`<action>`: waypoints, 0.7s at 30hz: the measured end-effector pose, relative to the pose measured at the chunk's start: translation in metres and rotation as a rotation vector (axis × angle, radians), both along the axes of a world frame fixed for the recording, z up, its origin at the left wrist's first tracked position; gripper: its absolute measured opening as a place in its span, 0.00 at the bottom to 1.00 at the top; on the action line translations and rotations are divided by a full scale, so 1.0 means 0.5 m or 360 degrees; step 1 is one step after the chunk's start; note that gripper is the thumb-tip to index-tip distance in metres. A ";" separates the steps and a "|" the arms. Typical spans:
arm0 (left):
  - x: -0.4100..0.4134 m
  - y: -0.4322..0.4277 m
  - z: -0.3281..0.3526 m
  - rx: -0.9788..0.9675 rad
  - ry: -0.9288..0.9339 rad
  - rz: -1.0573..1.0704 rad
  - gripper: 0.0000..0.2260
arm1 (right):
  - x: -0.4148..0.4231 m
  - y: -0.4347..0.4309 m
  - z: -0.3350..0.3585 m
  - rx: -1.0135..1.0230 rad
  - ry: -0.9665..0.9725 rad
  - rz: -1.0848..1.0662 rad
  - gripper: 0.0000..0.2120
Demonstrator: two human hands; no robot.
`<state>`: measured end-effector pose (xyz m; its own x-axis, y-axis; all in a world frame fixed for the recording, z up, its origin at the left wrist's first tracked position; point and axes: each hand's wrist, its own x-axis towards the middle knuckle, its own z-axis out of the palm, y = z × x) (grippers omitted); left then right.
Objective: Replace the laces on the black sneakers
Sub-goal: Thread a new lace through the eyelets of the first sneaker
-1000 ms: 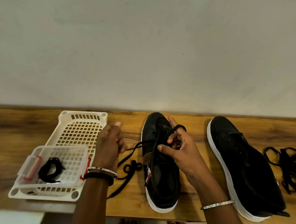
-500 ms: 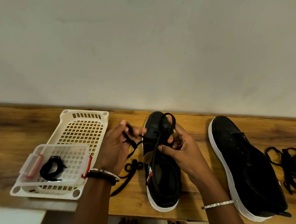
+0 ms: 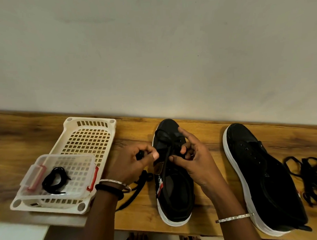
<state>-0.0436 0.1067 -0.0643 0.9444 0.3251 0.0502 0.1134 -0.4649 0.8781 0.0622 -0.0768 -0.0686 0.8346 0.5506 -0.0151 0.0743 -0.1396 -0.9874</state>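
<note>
Black canvas sneaker with white sole [image 3: 175, 200] sits mid wooden worktop [image 3: 29, 142], heel at the front edge. My left hand [image 3: 132, 164] pinches one end of the flat black lace [image 3: 166, 166]. My right hand [image 3: 195, 160] pinches it at the toe-side eyelets. I'd level both ends and flatten any twist before threading on.

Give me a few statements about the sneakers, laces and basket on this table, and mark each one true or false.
1. The left hand pinches a black lace. True.
2. The far-right sneaker is fully laced. False: its eyelets show empty.
3. The clear box holds a coiled lace. True.
4. The pile of loose laces lies in the white basket. False: it lies on the table, right of that sneaker.
5. The right hand pinches lace at the middle sneaker. True.
</note>
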 end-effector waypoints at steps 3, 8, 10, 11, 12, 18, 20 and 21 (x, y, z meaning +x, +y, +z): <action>0.004 0.007 0.021 -0.0710 -0.0126 0.0146 0.08 | 0.002 -0.002 0.000 -0.0027 0.0028 -0.0022 0.41; 0.003 0.000 0.044 -0.1842 -0.0560 0.0453 0.13 | 0.001 -0.003 0.003 -0.0065 0.0022 -0.0026 0.41; 0.001 -0.002 0.048 -0.1923 -0.0578 0.0586 0.13 | 0.002 -0.003 0.003 -0.0070 0.0029 -0.0032 0.39; 0.001 -0.001 0.046 -0.1786 -0.0514 0.0662 0.13 | 0.002 -0.004 0.003 -0.0069 0.0032 -0.0031 0.38; 0.001 -0.001 0.047 -0.1566 -0.0416 0.0702 0.13 | 0.003 -0.003 0.003 -0.0063 0.0037 -0.0031 0.37; -0.001 -0.003 0.015 -0.0097 -0.0005 0.0185 0.09 | 0.005 -0.006 0.006 -0.0117 0.0047 0.0047 0.37; 0.000 -0.002 0.004 0.0150 0.0053 0.0032 0.07 | 0.006 -0.011 0.010 -0.0145 0.0056 0.0096 0.41; 0.001 0.001 -0.005 0.0223 0.0049 0.0008 0.07 | 0.005 -0.014 0.011 -0.0146 0.0061 0.0124 0.42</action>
<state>-0.0433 0.1073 -0.0666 0.9445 0.3218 0.0666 0.1419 -0.5822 0.8006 0.0647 -0.0836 -0.0630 0.7872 0.6085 -0.0996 0.0506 -0.2248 -0.9731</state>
